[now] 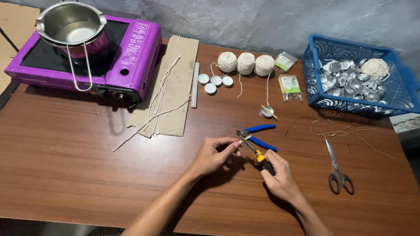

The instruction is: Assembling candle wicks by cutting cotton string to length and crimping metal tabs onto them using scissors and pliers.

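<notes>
Two hands meet mid-table (65, 161): my left hand (214, 155) pinches a small wick tab (240, 142); right hand (280, 177) grips yellow-handled pliers (258, 155) at it. Crimping step, I judge; squeeze steadily next.

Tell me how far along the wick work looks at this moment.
Done: cut wick strings lie on the cardboard, and one small cup by the twine balls already holds a wick. In hand: the left hand pinches a small piece against a tool in the right hand, beside blue-handled pliers. Left: the blue basket still holds many empty metal cups.
</notes>
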